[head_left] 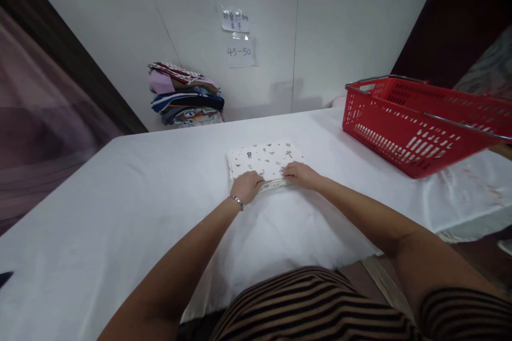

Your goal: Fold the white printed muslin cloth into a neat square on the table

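Note:
A folded white cloth [267,159] with small dark prints lies on the white-covered table [160,192] in front of me. Its layers show along the near edge. My left hand [247,186], with a bracelet at the wrist, grips the near left part of that edge, fingers bent over it. At the near right corner my right hand [302,175] pinches the same cloth, fingertips on top. Both thumbs are partly hidden.
To the right stands a red plastic basket [384,122] with metal handles. A stack of folded clothes [188,97] sits beyond the table's far edge against the wall. Paper signs [240,53] hang on the wall, and a sheer pinkish curtain [40,117] is at the left.

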{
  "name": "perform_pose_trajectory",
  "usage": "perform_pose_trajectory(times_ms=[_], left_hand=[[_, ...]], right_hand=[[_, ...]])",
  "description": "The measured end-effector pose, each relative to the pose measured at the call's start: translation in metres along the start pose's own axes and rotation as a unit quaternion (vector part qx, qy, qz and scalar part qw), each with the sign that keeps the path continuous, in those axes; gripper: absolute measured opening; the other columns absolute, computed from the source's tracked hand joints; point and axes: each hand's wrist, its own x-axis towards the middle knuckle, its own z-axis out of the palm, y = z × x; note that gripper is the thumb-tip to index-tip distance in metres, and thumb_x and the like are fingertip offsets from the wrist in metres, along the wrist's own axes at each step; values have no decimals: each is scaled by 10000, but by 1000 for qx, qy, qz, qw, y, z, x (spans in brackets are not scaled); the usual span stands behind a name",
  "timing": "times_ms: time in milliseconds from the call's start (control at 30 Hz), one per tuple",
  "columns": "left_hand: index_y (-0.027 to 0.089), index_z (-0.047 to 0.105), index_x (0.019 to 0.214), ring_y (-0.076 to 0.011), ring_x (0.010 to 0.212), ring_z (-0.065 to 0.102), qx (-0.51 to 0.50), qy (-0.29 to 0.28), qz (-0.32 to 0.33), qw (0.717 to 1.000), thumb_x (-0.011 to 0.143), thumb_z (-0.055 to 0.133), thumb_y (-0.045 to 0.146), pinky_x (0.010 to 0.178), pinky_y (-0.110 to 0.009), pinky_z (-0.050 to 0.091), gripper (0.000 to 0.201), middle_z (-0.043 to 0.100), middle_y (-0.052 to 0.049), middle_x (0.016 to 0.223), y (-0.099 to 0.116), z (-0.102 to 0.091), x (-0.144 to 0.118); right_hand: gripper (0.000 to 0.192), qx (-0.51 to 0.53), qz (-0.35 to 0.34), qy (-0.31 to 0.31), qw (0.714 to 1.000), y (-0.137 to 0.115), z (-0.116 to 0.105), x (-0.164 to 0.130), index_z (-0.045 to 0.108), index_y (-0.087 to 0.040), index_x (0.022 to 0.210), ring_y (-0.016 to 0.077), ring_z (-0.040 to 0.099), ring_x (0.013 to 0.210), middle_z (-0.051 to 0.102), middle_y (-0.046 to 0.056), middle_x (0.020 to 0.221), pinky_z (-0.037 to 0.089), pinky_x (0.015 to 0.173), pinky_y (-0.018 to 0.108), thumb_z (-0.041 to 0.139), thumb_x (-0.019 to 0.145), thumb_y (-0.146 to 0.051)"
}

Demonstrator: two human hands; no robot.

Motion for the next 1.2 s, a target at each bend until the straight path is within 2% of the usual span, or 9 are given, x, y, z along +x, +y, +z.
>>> perform_pose_trajectory(times_ms=[133,367,567,733,967,1200], left_hand=[[221,643,882,-172,841,546,56,-21,13,998,897,351,297,664,-288,384,302,613,-38,874,3,-1,0],[190,592,947,-206,838,563,142,-41,59,987,858,392,219,663,-321,377,221,615,-68,899,12,-7,0],[176,577,964,-214,869,555,152,-53,64,985,775,434,97,666,-320,381,250,600,-79,910,13,-7,2],[160,573,971,-205,878,541,155,-21,73,985,788,419,82,690,-315,383,252,592,-80,915,9,-2,-6],[176,573,1004,-195,893,522,145,-8,87,986,831,384,102,737,-319,385,266,594,-68,949,2,4,-15],[174,576,972,-206,908,489,131,45,47,989,834,397,96,749,-340,383,239,575,-79,949,1,17,-27]], right_hand=[[194,-29,0,-28,999,-5,-4,2,676,-179,858,181,544,878,630,70,908,396,712,259,484,869,-206],[204,-135,-68,-60,987,-9,-5,6,647,-148,798,186,531,844,623,86,872,371,744,284,454,863,-135],[169,-150,-54,-38,987,-6,-4,3,615,-142,838,176,510,812,605,78,868,348,728,271,451,839,-104],[172,-145,-72,-28,986,0,3,-2,612,-149,842,181,493,810,599,77,873,338,736,279,449,827,-95],[230,-109,-103,-8,989,1,5,-7,631,-150,895,189,499,836,605,101,908,367,753,298,402,884,-172],[283,-81,-70,17,994,1,10,-15,644,-175,963,207,521,915,615,99,1001,408,800,344,370,906,-216]])
